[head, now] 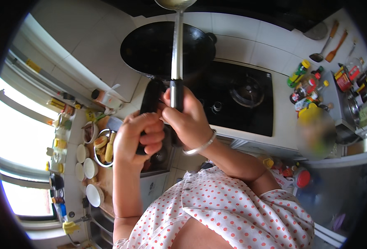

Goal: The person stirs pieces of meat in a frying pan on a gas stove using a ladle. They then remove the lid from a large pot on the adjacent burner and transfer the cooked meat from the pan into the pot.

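My left hand [138,135] is closed around a thick black handle [150,95], which appears to belong to the black wok [143,49]. The wok is at the left of the gas hob [251,118]; its base is hidden. Close beside it, my right hand [186,113] grips the black grip of a metal ladle [177,46]. The ladle's shaft crosses the view of the wok, and its bowl is cut off by the top edge of the picture. A silver bangle is on my right wrist.
To the left, a metal bowl of food [97,152] and several white bowls [90,168] stand on the counter near a sink [101,228]. Bottles [298,73] crowd the right counter. Wooden-handled utensils [337,46] hang on the wall. A dark hood spans the top.
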`<state>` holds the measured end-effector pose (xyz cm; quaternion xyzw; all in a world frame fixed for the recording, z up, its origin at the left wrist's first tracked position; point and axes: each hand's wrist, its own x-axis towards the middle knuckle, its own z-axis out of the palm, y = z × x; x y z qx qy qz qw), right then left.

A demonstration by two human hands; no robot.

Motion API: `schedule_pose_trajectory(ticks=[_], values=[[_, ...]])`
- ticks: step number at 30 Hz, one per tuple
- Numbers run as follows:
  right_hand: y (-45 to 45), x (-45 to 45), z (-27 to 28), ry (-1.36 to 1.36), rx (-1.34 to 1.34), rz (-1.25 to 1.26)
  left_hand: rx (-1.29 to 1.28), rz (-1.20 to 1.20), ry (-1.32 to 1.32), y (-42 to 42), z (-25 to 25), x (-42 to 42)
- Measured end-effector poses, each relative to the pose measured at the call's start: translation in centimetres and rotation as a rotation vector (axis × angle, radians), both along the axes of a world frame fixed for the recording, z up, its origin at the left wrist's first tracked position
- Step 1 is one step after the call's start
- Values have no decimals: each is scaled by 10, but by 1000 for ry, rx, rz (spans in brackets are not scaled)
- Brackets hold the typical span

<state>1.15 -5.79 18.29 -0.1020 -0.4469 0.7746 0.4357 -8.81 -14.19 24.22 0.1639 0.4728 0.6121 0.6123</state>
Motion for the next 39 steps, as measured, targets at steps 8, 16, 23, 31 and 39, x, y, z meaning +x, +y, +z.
schedule_pose_trajectory(ticks=[8,16,23,31,39], values=[[0,84,-12,-67,10,-290,-23,-326,-138,38,-21,49],[54,143,-61,-118,-175,-546,-141,-494,-261,126,-68,101],[92,155,-108,-162,-277,-539,-249,-526,-222,169,-106,115],[110,141,-95,-195,-339,-578,-270,-642,-302,182,-168,77],[129,133,-37,-735,-27,-569,-295,-762,-405,166,-229,54]])
